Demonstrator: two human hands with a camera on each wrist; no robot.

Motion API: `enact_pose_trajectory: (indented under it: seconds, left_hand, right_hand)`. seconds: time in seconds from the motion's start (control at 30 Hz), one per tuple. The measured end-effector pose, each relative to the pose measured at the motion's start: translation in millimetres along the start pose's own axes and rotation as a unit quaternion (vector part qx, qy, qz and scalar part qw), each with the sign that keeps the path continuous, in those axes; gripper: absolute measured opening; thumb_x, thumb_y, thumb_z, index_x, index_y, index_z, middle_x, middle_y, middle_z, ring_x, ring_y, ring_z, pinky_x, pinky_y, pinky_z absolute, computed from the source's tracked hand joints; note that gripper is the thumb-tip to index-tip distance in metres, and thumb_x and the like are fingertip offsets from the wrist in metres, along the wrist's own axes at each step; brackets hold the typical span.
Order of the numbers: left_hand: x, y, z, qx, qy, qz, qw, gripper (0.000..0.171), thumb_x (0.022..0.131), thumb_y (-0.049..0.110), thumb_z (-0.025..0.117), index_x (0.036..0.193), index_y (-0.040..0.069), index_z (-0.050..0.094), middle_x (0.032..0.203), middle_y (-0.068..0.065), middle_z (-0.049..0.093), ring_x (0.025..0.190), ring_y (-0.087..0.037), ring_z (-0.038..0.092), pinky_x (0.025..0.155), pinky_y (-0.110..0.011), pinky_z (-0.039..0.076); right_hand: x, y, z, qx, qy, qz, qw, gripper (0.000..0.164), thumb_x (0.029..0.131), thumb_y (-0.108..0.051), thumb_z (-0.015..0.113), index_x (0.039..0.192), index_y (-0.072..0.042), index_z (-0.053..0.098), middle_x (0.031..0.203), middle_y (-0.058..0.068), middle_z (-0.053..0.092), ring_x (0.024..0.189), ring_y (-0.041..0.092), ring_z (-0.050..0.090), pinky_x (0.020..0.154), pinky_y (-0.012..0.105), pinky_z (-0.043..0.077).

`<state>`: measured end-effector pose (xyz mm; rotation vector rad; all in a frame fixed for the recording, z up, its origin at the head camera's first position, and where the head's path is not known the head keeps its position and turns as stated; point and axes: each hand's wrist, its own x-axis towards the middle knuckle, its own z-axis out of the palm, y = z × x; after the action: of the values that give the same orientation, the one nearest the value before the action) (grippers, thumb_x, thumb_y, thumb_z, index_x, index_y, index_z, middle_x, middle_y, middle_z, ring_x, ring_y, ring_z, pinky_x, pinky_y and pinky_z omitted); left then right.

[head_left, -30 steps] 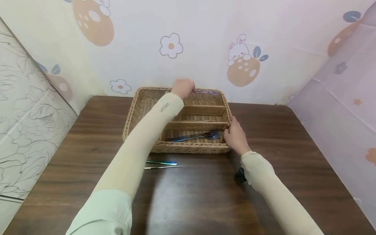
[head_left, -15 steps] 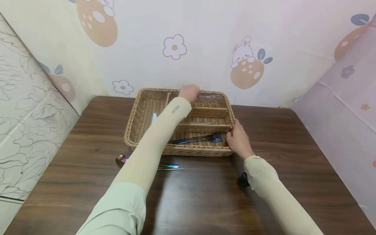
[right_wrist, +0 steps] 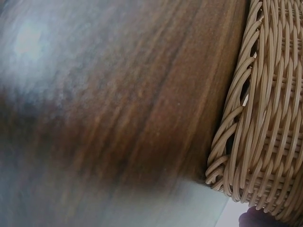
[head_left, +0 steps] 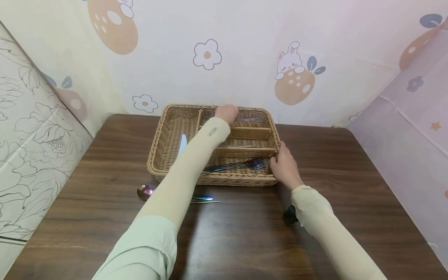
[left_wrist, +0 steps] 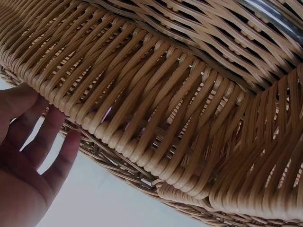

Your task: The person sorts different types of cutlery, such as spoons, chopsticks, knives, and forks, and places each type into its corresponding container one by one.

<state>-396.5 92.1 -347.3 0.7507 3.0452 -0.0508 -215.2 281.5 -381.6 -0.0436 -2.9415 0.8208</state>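
A wicker cutlery basket (head_left: 257, 181) with dividers stands at the back of the table. My left hand (head_left: 226, 113) reaches into its rear compartment, where a purple translucent-looking utensil (head_left: 247, 119) lies low, extending right from the hand. In the left wrist view, the fingers (left_wrist: 60, 158) have gaps between them and their tips go behind the wicker divider (left_wrist: 142, 104); I cannot tell whether they still pinch the utensil. My right hand (head_left: 286, 167) grips the basket's front right corner, thumb toward the inside. Beside it, a dark blue fork (head_left: 257, 164) lies in the front compartment.
A knife blade (head_left: 182, 143) shows in the left compartment. On the table before the basket lie a purple spoon (head_left: 144, 191), a shiny blue-green handle (head_left: 203, 197) and a thin metal piece (head_left: 208, 202), partly hidden by the left sleeve. A patterned wall (head_left: 245, 70) rises behind.
My left hand has moved slightly right and down, and the purple utensil has dropped from rim height into the rear compartment. The right hand keeps its grip on the basket.
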Motion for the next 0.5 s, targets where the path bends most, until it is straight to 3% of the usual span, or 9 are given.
enact_pose_trajectory:
  seconds: [0.13, 0.5]
  left_hand:
    - [-0.6, -2.1, 3.0, 0.012, -0.018, -0.011, 0.9997, 0.021, 0.099, 0.009, 0.049, 0.11, 0.009, 0.066, 0.097, -0.005, 0.069, 0.082, -0.017, 0.066, 0.072, -0.035, 0.057]
    - [-3.7, -6.6, 6.7, -0.005, -0.063, -0.018, 0.9978, 0.014, 0.095, 0.011, 0.056, 0.102, 0.01, 0.069, 0.095, -0.004, 0.069, 0.083, -0.016, 0.063, 0.076, -0.035, 0.056]
  right_hand:
    - [-0.6, 0.3, -1.1, -0.004, -0.002, 0.004, 1.0, 0.065, 0.094, -0.006, 0.043, 0.147, 0.012, 0.009, 0.141, 0.037, 0.029, 0.128, 0.05, 0.034, 0.102, 0.061, 0.032]
    - [-1.0, 0.2, -0.6, -0.004, -0.004, 0.01, 1.0, 0.065, 0.094, -0.006, 0.042, 0.147, 0.012, 0.009, 0.142, 0.037, 0.029, 0.128, 0.049, 0.034, 0.103, 0.06, 0.032]
